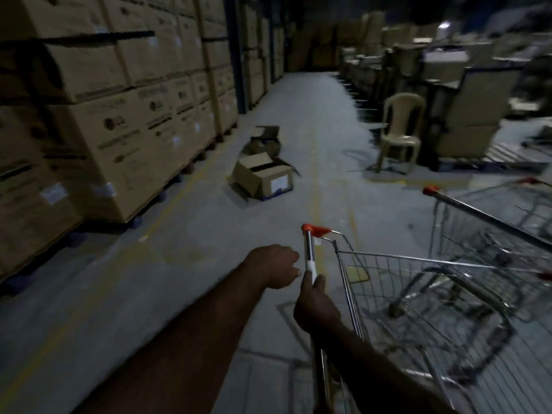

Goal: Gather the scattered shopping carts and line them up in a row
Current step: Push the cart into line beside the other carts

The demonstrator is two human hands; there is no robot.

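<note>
Right hand (316, 306) grips cart handle (309, 252); left hand (276, 268) seemingly off it.

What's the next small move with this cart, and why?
Probably close the left hand on the handle. Only the right hand grips it; the left sits curled just beside the bar. The second cart stands close on the right at an angle, so steering alongside it likely needs both hands.

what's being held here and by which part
The right hand grips the near shopping cart by its handle bar; the left hand holds nothing.
</note>
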